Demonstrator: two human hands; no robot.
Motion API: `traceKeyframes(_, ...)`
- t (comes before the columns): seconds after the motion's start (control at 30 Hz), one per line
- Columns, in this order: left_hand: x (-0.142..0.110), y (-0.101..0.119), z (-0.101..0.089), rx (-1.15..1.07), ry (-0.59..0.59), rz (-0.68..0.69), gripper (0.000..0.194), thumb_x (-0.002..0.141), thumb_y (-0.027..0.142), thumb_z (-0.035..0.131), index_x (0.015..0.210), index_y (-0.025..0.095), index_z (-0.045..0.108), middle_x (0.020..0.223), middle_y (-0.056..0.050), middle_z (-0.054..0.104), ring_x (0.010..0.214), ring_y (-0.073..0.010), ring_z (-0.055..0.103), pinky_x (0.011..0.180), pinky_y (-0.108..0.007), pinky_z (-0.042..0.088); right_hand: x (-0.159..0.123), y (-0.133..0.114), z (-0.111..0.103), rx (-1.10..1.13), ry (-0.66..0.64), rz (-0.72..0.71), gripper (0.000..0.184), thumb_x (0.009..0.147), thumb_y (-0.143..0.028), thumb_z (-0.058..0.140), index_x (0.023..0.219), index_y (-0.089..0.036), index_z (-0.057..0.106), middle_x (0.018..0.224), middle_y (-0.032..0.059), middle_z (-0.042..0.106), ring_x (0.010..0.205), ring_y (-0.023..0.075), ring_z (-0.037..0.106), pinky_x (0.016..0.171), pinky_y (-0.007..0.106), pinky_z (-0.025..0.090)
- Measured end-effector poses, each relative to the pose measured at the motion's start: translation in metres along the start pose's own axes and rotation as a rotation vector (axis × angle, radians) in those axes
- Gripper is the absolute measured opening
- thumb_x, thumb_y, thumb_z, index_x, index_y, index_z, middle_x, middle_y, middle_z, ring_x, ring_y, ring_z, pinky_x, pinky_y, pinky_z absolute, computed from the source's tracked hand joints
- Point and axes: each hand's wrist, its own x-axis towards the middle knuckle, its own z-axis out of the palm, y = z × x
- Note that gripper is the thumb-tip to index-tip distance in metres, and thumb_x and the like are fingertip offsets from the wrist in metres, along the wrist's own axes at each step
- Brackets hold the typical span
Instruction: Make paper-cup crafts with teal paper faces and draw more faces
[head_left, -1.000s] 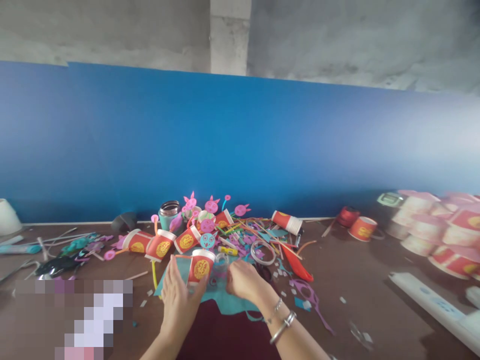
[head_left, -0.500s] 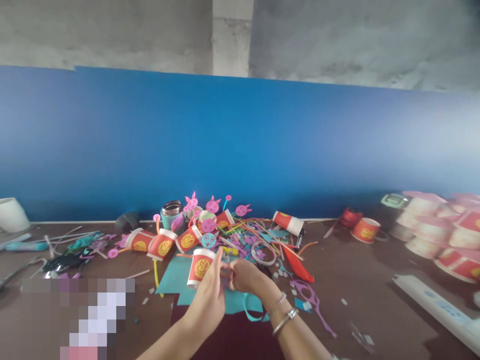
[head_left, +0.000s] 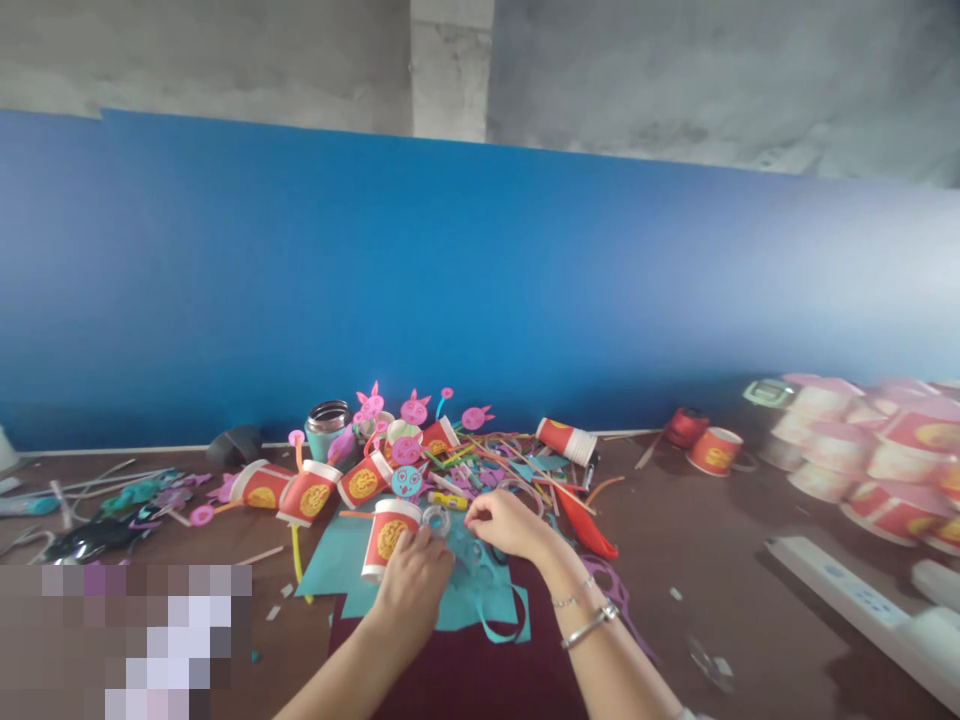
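My left hand is closed, its fingers bent around the near edge of a small roll of clear tape. A red and white paper cup with a yellow lion print stands tilted just left of that hand. To the right, my right hand has its fingertips pinched together; whatever they hold is too small to make out. Under both hands lie teal paper sheets, with a curled teal paper strip toward me. A yellow marker-like tube lies beyond the tape.
Behind are cups with pink paper faces, a metal-rimmed flask and stacked cups on their side. Coloured scraps surround them. At right are a power strip and piled cups. A blue partition closes the back.
My hands have moved apart, the right one up and rightward. The left hand has turned from an upright edge to knuckles up. The whole view has shifted slightly.
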Motion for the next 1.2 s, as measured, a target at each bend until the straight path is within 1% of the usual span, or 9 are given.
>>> traceKeyframes(0.1, 0.006, -0.002, 0.0, 0.013, -0.033, 0.072, 0.025, 0.078, 0.008, 0.046, 0.065, 0.018, 0.065, 0.066, -0.008, 0.064, 0.083, -0.0258, 0.056, 0.079, -0.04, 0.039, -0.001, 0.01, -0.01, -0.08, 0.082, 0.099, 0.02, 0.075, -0.018, 0.052, 0.074, -0.019, 0.072, 0.075, 0.0029, 0.072, 0.072, 0.0167, 0.065, 0.063, 0.022, 0.04)
traceKeyframes(0.3, 0.011, 0.0, 0.009, 0.081, -0.043, 0.089, 0.03, 0.078, 0.004, 0.045, 0.065, 0.018, 0.068, 0.067, -0.009, 0.065, 0.08, -0.0258, 0.057, 0.074, -0.038, 0.04, -0.005, 0.038, -0.017, -0.248, 0.168, 0.354, 0.019, 0.071, -0.012, 0.052, 0.07, -0.017, 0.07, 0.083, 0.0104, 0.071, 0.079, 0.023, 0.065, 0.063, 0.026, 0.038)
traceKeyframes(0.37, 0.011, 0.001, 0.008, 0.099, -0.047, 0.088, 0.031, 0.078, 0.003, 0.045, 0.065, 0.018, 0.069, 0.066, -0.01, 0.065, 0.08, -0.0255, 0.058, 0.073, -0.038, 0.041, -0.006, 0.04, -0.016, -0.27, 0.161, 0.36, 0.016, 0.069, -0.012, 0.055, 0.073, -0.018, 0.07, 0.088, 0.0102, 0.071, 0.086, 0.0242, 0.064, 0.065, 0.026, 0.038)
traceKeyframes(0.53, 0.01, 0.001, 0.005, 0.086, -0.023, 0.086, 0.026, 0.079, 0.009, 0.048, 0.07, 0.019, 0.07, 0.072, -0.01, 0.067, 0.085, -0.025, 0.058, 0.076, -0.037, 0.041, -0.007, 0.03, -0.015, -0.277, 0.088, 0.299, 0.01, 0.063, -0.012, 0.063, 0.059, -0.021, 0.068, 0.072, 0.0046, 0.071, 0.076, 0.021, 0.065, 0.061, 0.024, 0.037)
traceKeyframes(0.67, 0.009, 0.0, 0.001, 0.113, -0.073, 0.097, 0.018, 0.078, 0.015, 0.054, 0.071, 0.019, 0.07, 0.074, -0.008, 0.067, 0.086, -0.0252, 0.058, 0.076, -0.037, 0.041, -0.007, 0.025, -0.015, -0.293, 0.104, 0.299, 0.018, 0.064, -0.006, 0.057, 0.058, -0.019, 0.068, 0.075, 0.007, 0.072, 0.077, 0.0217, 0.065, 0.062, 0.025, 0.037)
traceKeyframes(0.87, 0.011, 0.002, -0.01, 0.179, -0.145, 0.155, 0.024, 0.078, 0.006, 0.049, 0.068, 0.017, 0.068, 0.072, -0.009, 0.066, 0.083, -0.0249, 0.059, 0.073, -0.035, 0.041, -0.005, 0.025, -0.015, -0.25, 0.149, 0.29, 0.013, 0.066, -0.01, 0.057, 0.062, -0.019, 0.065, 0.074, 0.0061, 0.071, 0.077, 0.0218, 0.064, 0.062, 0.025, 0.036)
traceKeyframes(0.97, 0.011, 0.003, -0.011, 0.162, -0.085, 0.153, 0.022, 0.078, 0.007, 0.048, 0.071, 0.017, 0.065, 0.074, -0.008, 0.065, 0.083, -0.0236, 0.059, 0.075, -0.035, 0.042, -0.004, 0.024, -0.017, -0.194, 0.172, 0.261, 0.01, 0.067, -0.013, 0.056, 0.062, -0.019, 0.062, 0.072, 0.0051, 0.07, 0.075, 0.0208, 0.063, 0.061, 0.025, 0.035)
traceKeyframes(1.07, 0.013, 0.002, -0.011, 0.054, 0.064, 0.067, 0.018, 0.079, 0.01, 0.046, 0.076, 0.017, 0.062, 0.077, -0.008, 0.065, 0.082, -0.0228, 0.059, 0.075, -0.035, 0.043, -0.004, 0.019, -0.021, -0.118, 0.176, 0.204, 0.011, 0.074, -0.017, 0.051, 0.066, -0.018, 0.059, 0.074, 0.004, 0.07, 0.073, 0.0175, 0.062, 0.061, 0.023, 0.036)
traceKeyframes(1.2, 0.018, 0.0, -0.018, -0.416, 0.217, -0.204, 0.012, 0.082, 0.02, 0.044, 0.077, 0.02, 0.054, 0.072, -0.002, 0.062, 0.07, -0.0173, 0.06, 0.065, -0.028, 0.044, -0.006, 0.006, -0.026, 0.194, 0.092, 0.076, 0.013, 0.082, -0.019, 0.042, 0.076, -0.019, 0.053, 0.068, -0.0001, 0.069, 0.061, 0.0122, 0.059, 0.056, 0.019, 0.037)
